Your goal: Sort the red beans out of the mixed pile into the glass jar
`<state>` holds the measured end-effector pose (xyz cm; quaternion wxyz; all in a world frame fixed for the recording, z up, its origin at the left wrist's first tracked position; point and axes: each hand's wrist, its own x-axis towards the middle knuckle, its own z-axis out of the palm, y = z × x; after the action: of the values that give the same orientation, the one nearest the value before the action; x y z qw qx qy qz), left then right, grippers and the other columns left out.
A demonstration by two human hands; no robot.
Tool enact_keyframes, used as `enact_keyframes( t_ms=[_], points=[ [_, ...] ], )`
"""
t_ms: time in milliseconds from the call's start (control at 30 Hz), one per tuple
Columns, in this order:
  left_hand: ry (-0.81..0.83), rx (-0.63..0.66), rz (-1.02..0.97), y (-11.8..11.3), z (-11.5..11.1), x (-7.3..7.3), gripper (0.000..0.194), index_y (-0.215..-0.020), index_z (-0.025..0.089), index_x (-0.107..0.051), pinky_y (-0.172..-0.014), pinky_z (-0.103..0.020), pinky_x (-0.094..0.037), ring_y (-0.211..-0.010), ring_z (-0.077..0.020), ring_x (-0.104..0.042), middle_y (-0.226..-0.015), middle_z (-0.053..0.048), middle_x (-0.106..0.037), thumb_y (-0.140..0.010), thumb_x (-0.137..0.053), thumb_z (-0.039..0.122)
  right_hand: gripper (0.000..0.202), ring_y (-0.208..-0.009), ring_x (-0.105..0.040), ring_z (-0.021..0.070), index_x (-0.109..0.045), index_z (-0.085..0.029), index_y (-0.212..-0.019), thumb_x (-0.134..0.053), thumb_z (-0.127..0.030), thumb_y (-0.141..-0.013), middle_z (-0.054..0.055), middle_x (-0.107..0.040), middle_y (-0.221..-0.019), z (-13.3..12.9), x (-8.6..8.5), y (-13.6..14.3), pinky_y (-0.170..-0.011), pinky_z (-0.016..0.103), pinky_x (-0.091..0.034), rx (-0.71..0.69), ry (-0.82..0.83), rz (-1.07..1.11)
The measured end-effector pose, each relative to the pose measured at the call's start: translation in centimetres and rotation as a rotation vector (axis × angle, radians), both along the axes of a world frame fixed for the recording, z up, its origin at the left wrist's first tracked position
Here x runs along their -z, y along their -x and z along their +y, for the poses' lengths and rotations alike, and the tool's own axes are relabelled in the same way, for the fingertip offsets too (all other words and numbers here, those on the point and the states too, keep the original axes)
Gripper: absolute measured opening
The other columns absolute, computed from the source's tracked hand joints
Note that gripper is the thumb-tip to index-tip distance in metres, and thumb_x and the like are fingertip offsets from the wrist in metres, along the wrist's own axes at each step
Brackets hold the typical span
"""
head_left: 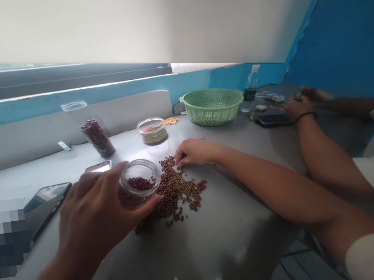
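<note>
Head view, left hand: the left hand (92, 205) grips the jar (139, 178), fingers along its far left side, thumb on the near right.
Jar: clear, open at the top, with dark red beans inside; it is just over the left edge of the pile (176, 188).
Right hand: the right hand (193, 152) has its fingers curled together at the far edge of the pile; whether a bean is between them, I cannot tell.
Pile: red and green beans spread loosely on the table (227, 235).
Beyond the left hand: a tall container (97, 135) of dark red beans, tilted; a small phone (98, 167), and a larger dark phone (52, 199) to the left.
Beyond the pile: a tub (153, 132) of small greenish seeds, yellow grains (171, 121) just behind it, and a green basket (213, 111) to the right.
Far right: a bottle (251, 83), a dark device (274, 120) and another person's hands (298, 107), blurred.
</note>
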<state>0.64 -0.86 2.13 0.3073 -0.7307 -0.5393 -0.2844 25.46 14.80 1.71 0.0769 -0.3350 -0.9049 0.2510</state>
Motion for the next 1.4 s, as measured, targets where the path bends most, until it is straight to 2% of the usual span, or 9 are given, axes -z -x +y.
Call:
enact_keyframes(
  t_ms=[400, 533, 700, 800, 933, 1000, 1100, 1267, 1400],
  points=[
    [-0.015, -0.045, -0.059, -0.3, 0.3, 0.5, 0.071, -0.136, 0.025, -0.06, -0.089, -0.059, -0.055, -0.107, -0.045, -0.067, -0.107, -0.017, -0.071, -0.082, -0.06, 0.072, 0.007, -0.081, -0.065, 0.0137, -0.079, -0.014, -0.092, -0.074, -0.016, -0.089, 0.006, -0.078, -0.091, -0.4, -0.1, 0.8, -0.074, 0.023, -0.043, -0.04, -0.067, -0.061],
    [-0.017, -0.014, 0.001, 0.0, 0.4, 0.5, 0.071, -0.131, 0.027, -0.062, -0.081, -0.053, -0.055, -0.098, -0.0416, -0.068, -0.096, -0.012, -0.071, -0.077, -0.066, 0.073, 0.004, -0.08, -0.064, 0.0154, -0.077, -0.013, -0.086, -0.073, -0.013, -0.088, 0.008, -0.077, -0.087, -0.5, -0.3, 0.8, -0.074, 0.026, -0.042, -0.035, -0.085, -0.034],
    [-0.062, 0.039, 0.05, 0.3, 0.5, 0.4, 0.076, -0.132, 0.023, -0.06, -0.077, -0.048, -0.052, -0.097, -0.0376, -0.069, -0.091, -0.01, -0.074, -0.074, -0.072, 0.072, 0.015, -0.082, -0.063, 0.0145, -0.072, -0.011, -0.1, -0.064, -0.024, -0.099, 0.008, -0.073, -0.094, -2.2, -2.1, 0.7, -0.078, 0.029, -0.046, 0.017, -0.173, 0.318],
    [-0.064, 0.05, 0.083, 0.4, 0.6, 0.5, 0.078, -0.132, 0.023, -0.059, -0.076, -0.046, -0.051, -0.098, -0.037, -0.069, -0.094, -0.011, -0.075, -0.073, -0.074, 0.071, 0.01, -0.082, -0.062, 0.0126, -0.071, -0.014, -0.096, -0.067, -0.023, -0.098, 0.004, -0.071, -0.092, -4.6, -2.9, 1.4, -0.08, 0.029, -0.049, -0.129, -0.245, 0.673],
    [-0.081, 0.072, 0.085, 0.4, 0.5, 0.5, 0.077, -0.134, 0.023, -0.057, -0.077, -0.045, -0.051, -0.096, -0.0359, -0.069, -0.093, -0.009, -0.075, -0.074, -0.074, 0.069, 0.01, -0.096, -0.064, 0.0133, -0.075, -0.019, -0.1, -0.067, -0.014, -0.097, 0.004, -0.073, -0.101, -6.7, -3.0, 2.4, -0.09, 0.03, -0.05, -0.372, -0.247, 0.714],
    [-0.106, 0.093, 0.082, 0.4, 0.5, 0.4, 0.079, -0.132, 0.022, -0.059, -0.076, -0.045, -0.051, -0.093, -0.0358, -0.069, -0.091, -0.008, -0.075, -0.072, -0.075, 0.07, 0.009, -0.092, -0.064, 0.0128, -0.076, -0.019, -0.102, -0.068, -0.017, -0.097, 0.004, -0.074, -0.102, -6.2, -2.8, 2.3, -0.086, 0.03, -0.051, -0.307, -0.217, 0.757],
    [-0.114, 0.083, 0.075, 0.4, 0.6, 0.3, 0.078, -0.129, 0.019, -0.062, -0.076, -0.044, -0.052, -0.095, -0.0364, -0.07, -0.092, -0.009, -0.076, -0.072, -0.075, 0.071, 0.012, -0.08, -0.062, 0.0121, -0.078, -0.016, -0.099, -0.072, -0.025, -0.094, 0.004, -0.076, -0.096, -3.9, -2.5, 1.1, -0.077, 0.028, -0.049, -0.032, -0.21, 0.727],
    [-0.12, 0.082, 0.055, 0.4, 0.7, 0.2, 0.079, -0.127, 0.016, -0.064, -0.076, -0.043, -0.052, -0.094, -0.0366, -0.071, -0.09, -0.01, -0.075, -0.072, -0.074, 0.072, 0.009, -0.077, -0.065, 0.0138, -0.082, -0.016, -0.091, -0.077, -0.021, -0.087, 0.005, -0.079, -0.087, 0.0, -1.1, -0.8, -0.073, 0.027, -0.044, 0.179, -0.116, 0.117],
    [-0.123, 0.071, 0.048, 0.3, 0.6, 0.1, 0.079, -0.125, 0.016, -0.064, -0.076, -0.043, -0.052, -0.095, -0.0369, -0.072, -0.088, -0.01, -0.075, -0.072, -0.074, 0.072, 0.01, -0.077, -0.067, 0.0141, -0.084, -0.016, -0.092, -0.077, -0.019, -0.086, 0.006, -0.081, -0.088, 0.7, -0.2, -1.0, -0.069, 0.025, -0.043, 0.213, -0.063, 0.018]
  ],
)
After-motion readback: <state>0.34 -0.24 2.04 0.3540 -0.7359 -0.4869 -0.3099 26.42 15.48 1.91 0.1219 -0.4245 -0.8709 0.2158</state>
